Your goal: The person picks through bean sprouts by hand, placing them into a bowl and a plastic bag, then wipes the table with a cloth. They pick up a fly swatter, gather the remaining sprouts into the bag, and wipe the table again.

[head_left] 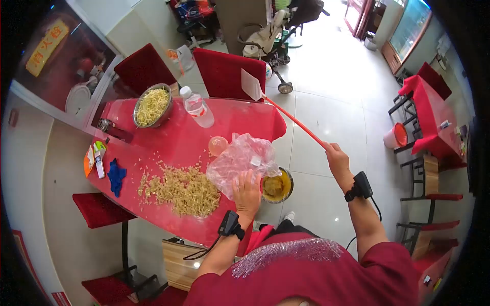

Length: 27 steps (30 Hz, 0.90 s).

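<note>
The right hand point(338, 159) was wrapped firmly round the handle of the fly swatter point(291, 118), held out past the red table point(245, 115). The left hand point(247, 196) lay with fingers extended over the plastic bag point(237, 159); anything beneath its palm was hidden. Good handling likely meant a light left palm and the swatter clear of the pale heap point(186, 189)

a path runs across the table point(173, 143) between the bottle point(198, 108) and the heap of bits point(189, 188); the crumpled bag point(240, 158) and small round thing point(218, 146) block its near end, by the left hand point(247, 196). bowl point(143, 122) and bottle leave a narrow gap. right of the swatter point(294, 120) in the right hand point(337, 158), there is room above the floor point(332, 104).
</note>
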Tool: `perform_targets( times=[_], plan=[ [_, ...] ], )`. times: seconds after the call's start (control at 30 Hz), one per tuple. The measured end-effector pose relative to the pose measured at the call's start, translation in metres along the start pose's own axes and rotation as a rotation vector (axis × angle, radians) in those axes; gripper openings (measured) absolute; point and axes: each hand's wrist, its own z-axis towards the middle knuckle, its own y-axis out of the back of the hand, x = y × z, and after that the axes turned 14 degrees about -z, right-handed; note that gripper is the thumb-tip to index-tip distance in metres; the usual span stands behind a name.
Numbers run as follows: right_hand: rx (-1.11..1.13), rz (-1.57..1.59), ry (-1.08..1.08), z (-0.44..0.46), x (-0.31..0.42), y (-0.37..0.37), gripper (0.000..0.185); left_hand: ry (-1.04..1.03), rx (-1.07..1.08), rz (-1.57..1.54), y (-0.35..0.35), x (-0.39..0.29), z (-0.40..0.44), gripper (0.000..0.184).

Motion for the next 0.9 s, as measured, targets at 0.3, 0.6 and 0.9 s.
perform_targets(
  times=[0.3, 0.6, 0.9],
  plan=[
    [0.188, -0.012, 0.15, 0.098, -0.008, -0.067, 0.023, 0.16, 0.051, -0.168, -0.033, 0.021, -0.017, 0.042],
    [0.499, 0.207, 0.292, 0.221, 0.011, -0.238, 0.027, 0.225, 0.13, -0.205, -0.031, 0.021, 0.001, 0.036],
    [0.963, 0.779, 0.113, 0.234, 0.04, -0.384, 0.022, 0.306, 0.257, -0.188, -0.032, 0.023, 0.004, 0.033]
  ],
)
